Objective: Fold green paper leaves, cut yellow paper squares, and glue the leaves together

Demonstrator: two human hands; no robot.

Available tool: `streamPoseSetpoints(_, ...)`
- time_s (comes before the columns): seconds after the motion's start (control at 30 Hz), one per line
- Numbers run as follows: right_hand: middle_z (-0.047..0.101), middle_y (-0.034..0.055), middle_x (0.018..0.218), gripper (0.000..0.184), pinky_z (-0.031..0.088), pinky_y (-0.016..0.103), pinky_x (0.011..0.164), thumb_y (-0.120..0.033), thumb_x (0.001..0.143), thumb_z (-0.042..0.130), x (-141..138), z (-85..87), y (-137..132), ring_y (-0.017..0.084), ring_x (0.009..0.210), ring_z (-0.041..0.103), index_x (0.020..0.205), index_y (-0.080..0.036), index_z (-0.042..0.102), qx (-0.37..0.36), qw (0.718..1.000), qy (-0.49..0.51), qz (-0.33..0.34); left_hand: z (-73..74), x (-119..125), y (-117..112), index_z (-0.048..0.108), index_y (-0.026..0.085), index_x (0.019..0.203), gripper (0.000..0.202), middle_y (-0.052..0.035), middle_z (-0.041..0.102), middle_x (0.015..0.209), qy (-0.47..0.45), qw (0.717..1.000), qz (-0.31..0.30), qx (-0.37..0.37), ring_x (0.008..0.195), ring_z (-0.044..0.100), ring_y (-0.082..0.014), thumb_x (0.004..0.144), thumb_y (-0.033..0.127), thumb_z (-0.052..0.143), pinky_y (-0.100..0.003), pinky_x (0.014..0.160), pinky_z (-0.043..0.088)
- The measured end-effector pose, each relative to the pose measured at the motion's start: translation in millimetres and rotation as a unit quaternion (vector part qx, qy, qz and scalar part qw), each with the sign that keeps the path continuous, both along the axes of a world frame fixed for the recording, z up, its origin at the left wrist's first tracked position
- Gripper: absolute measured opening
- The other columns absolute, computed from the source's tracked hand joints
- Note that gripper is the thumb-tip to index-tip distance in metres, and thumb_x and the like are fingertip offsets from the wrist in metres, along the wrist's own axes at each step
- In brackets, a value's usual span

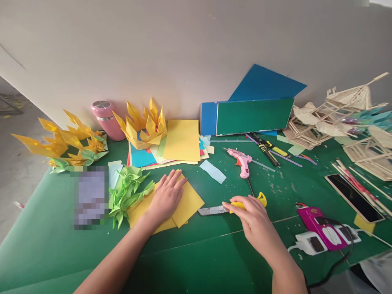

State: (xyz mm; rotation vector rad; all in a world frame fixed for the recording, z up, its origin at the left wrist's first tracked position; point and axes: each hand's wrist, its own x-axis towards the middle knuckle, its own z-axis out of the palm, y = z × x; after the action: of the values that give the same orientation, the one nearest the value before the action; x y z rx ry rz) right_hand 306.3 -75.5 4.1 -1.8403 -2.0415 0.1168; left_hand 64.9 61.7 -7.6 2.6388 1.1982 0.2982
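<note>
My left hand [167, 196] lies flat, fingers stretched out, on yellow paper sheets [191, 202] spread on the green table. My right hand [252, 214] has its fingers around the yellow handle of a utility knife [214, 210]. The knife's blade is extended and points left toward the paper, a little apart from its corner as far as I can see. Left of the paper, touching it, is a cluster of green folded paper leaves [127, 198]. A pink glue gun [241, 161] rests beyond my right hand.
Behind my hands stand yellow paper crowns [145, 128], stacked coloured paper [182, 141] and a pink flask [108, 122]. A green board [254, 117] leans at the wall. To the right are wooden stick models [312, 126], a phone [353, 198] and a magenta power strip [320, 226] with cables.
</note>
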Motion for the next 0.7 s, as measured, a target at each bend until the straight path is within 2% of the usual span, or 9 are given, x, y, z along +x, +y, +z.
streamPoseSetpoints(0.17,0.064,0.0069,0.100,0.051,0.047,0.049,0.088,-0.005,0.086,0.033,1,-1.7,0,0.023,0.095,0.060,0.112,-0.033,0.067,0.001,1.000,0.005,0.000,-2.9,0,0,0.053,0.021,0.127,0.037,-0.0109,0.043,0.147,-0.012,1.000,0.003,-0.009,0.139,0.032,-0.0263,0.096,0.029,0.033,-0.051,0.112,0.027)
streamPoseSetpoints(0.5,0.063,0.0075,0.102,0.049,0.045,0.047,0.087,-0.005,0.086,0.033,-3,-2.2,1,0.024,0.095,0.058,0.113,-0.029,0.066,-0.001,1.000,0.011,0.001,-0.5,2,0,0.053,0.019,0.127,0.038,-0.0118,0.042,0.147,0.001,1.000,0.002,-0.014,0.138,0.032,-0.0286,0.097,0.030,0.034,-0.052,0.112,0.027)
streamPoseSetpoints(0.7,0.063,0.0080,0.103,0.046,0.050,0.040,0.076,-0.006,0.088,0.036,-21,1.5,0,0.024,0.092,0.059,0.115,-0.030,0.065,-0.040,0.999,0.011,0.014,-0.5,4,-3,0.051,0.015,0.130,0.050,-0.0169,0.039,0.148,0.008,1.000,-0.007,0.004,0.139,0.030,-0.0312,0.092,0.046,0.043,-0.052,0.112,0.027)
